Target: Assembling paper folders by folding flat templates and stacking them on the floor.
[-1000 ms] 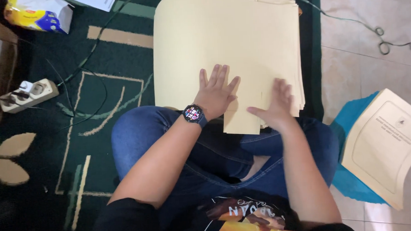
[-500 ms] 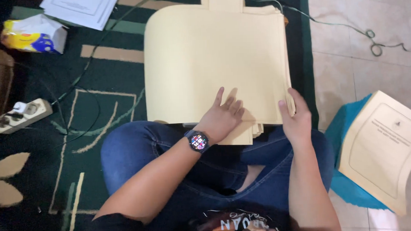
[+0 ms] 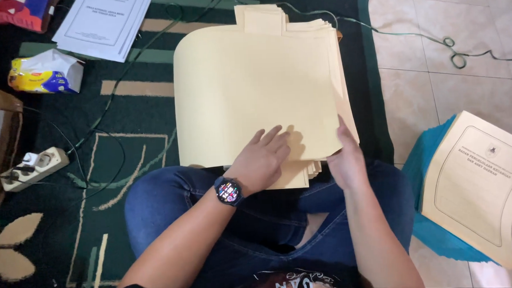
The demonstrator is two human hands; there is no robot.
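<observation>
Sitting cross-legged on a dark green rug (image 3: 124,109), the person works on a stack of cream folders (image 3: 254,93) that lies across the knees and on the rug in front.

At the far left a white power strip (image 3: 33,169) lies on the rug, with a yellow packet (image 3: 43,72) above it and a white printed document (image 3: 101,21) near the top edge. All three sit lower and more to the right in the view than one second ago, so the head has tilted; the things themselves do not seem moved.

The left hand (image 3: 262,161), with a black watch (image 3: 228,191) on the wrist, lies flat on the lower part of the top folder, fingers spread and pressing down; it grips nothing. Half a second ago it was in nearly the same place on the stack, so it serves as the holding hand.

The right hand (image 3: 346,158) has changed more. One second ago it lay flat on the lower sheets; now it stands on its edge against the right side of the stack, fingers pointing up along the folder edges. Whether the fingers pinch a folder or only push on the edges, I cannot tell. My judgement is that the folders are being squared up or leafed through at that side.

To the right, on the tiled floor (image 3: 411,53), another cream folder (image 3: 478,184) with print lies on a blue sheet (image 3: 424,172), well apart from the stack. A green cable (image 3: 434,40) runs across the tiles.
</observation>
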